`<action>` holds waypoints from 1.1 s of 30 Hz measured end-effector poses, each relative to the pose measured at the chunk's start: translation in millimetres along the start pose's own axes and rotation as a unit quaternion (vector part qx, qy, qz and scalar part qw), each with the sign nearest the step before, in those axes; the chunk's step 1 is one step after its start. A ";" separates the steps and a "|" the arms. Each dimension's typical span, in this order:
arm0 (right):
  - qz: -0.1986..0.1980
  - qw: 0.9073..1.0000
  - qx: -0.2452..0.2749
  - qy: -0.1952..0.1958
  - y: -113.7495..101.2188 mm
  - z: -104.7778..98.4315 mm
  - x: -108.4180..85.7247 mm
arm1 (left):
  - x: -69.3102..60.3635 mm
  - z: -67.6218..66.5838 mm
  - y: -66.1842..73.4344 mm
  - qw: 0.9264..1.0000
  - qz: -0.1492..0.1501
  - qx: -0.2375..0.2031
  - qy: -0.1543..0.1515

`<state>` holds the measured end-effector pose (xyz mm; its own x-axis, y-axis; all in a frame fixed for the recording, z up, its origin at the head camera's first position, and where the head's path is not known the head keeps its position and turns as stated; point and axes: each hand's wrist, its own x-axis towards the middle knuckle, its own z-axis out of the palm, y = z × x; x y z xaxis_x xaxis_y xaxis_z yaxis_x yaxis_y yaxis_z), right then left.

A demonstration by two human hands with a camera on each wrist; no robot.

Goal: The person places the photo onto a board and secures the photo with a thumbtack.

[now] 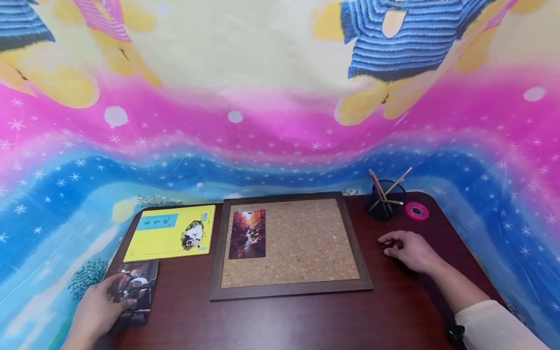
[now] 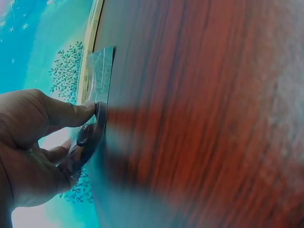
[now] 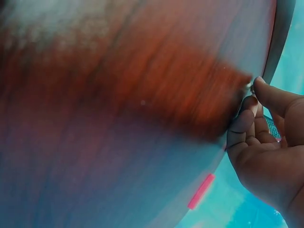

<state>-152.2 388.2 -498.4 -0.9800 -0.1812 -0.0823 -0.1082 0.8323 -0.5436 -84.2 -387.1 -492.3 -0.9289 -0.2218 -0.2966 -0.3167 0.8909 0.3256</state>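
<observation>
**Left hand [image 1: 94,308] loaded, right hand [image 1: 411,250] unconfirmed**

From my remote station I find the left grip narrowed on a dark print [image 1: 142,287], pinched by its left edge at the near left of the surface [image 1: 262,321]. The thumb lies over the picture side, the fingers go beneath, and the left wrist view shows the sheet bowed. I judge the edge hold suits thin, flat stock: it gives the fingers a way under and leaves most of the image uncovered.

The print's far edge lies close against a yellow book [image 1: 162,243]; I cannot tell whether they touch.

The framed corkboard [image 1: 306,243] lies mid-surface, within reach of both hands, presumably for that reason. A red-orange print [image 1: 248,238] occupies its left part, leaving bare cork to the right.

The right hand is right of the board, fingers bent and thumb near them, a small gap at most. A pale speck [image 3: 249,87] shows by the thumb tip; whether it is gripped, I cannot tell.

Far right, a black holder [image 1: 379,209] bears pencils [image 1: 380,189] beside a pink tape roll [image 1: 410,212], likely parked there to spare the middle.
</observation>
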 end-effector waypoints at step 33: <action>0.000 1.000 -0.009 -0.004 -1.0 -1.4 -0.7 | -17.6 -6.2 -0.3 0.986 0.022 -0.152 0.064</action>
<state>-151.7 388.3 -496.7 -0.9787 -0.1851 -0.0887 -0.1115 0.8420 -0.5278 -68.9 -385.9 -481.7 -0.9532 -0.2513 -0.1678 -0.3012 0.7454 0.5947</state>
